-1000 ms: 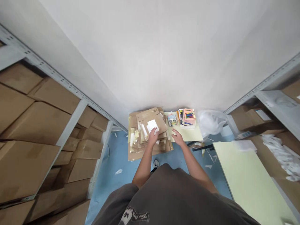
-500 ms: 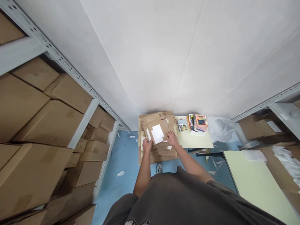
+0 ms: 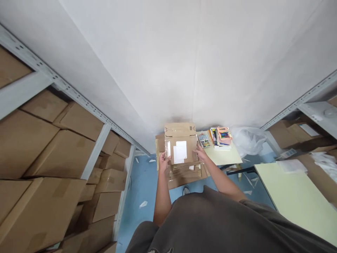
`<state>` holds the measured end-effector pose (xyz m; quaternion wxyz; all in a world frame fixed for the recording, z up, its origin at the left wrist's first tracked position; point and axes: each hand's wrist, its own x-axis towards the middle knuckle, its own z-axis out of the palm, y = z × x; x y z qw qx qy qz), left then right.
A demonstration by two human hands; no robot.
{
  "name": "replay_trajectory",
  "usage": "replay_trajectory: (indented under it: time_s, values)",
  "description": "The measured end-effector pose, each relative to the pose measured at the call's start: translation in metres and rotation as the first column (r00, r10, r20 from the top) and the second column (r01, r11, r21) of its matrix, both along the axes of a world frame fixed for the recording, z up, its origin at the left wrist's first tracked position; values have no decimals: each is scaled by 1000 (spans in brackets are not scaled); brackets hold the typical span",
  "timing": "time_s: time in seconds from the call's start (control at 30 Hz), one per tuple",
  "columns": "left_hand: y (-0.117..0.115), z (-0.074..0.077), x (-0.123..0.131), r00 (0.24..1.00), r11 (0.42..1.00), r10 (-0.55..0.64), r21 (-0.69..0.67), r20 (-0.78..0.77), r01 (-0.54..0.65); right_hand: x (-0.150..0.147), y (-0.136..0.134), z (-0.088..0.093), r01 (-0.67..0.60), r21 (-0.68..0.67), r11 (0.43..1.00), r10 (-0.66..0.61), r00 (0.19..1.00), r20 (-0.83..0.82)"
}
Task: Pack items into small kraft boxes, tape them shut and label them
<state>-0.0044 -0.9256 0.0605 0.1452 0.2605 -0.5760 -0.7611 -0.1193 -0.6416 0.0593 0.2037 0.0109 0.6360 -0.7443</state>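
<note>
Between my two hands is a flattened cardboard box with white labels on its face, raised with its flap toward the wall. My left hand pinches its lower left edge. On the opposite edge, my right hand is closed with the thumb on the face. Below lies a stack of flattened cardboard, partly covered by the held piece.
Right of the stack, a pale table carries a pile of books and a single book. A clear plastic bag sits beyond. Shelves of cartons line the left. Another pale table stands at right; paper scraps lie on the blue floor.
The labelled cardboard has been lifted off the stack and turned straighter. My right hand has moved from lying on its face to gripping the right edge. The camera view has shifted slightly.
</note>
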Motion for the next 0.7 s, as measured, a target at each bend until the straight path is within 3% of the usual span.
replay_trajectory:
  time_s: [0.17, 0.3, 0.37, 0.5, 0.7]
  values:
    - [36, 37, -21, 987, 982, -159, 98, -14, 159, -5, 73, 41, 25, -162, 986, -17, 998, 54]
    - [97, 64, -49, 920, 908, -392, 167, 19, 384, -1, 167, 71, 71, -136, 988, -68, 997, 27]
    - [138, 76, -65, 846, 833, -533, 167, -6, 527, 8, 224, 84, 100, -120, 988, -98, 995, 29]
    - [237, 96, -95, 641, 625, -765, 165, -67, 763, 44, 344, 102, 150, -153, 977, -147, 989, 29]
    - [401, 104, -126, 363, 348, -930, 170, -61, 922, 126, 504, 111, 360, -176, 916, -362, 932, 26]
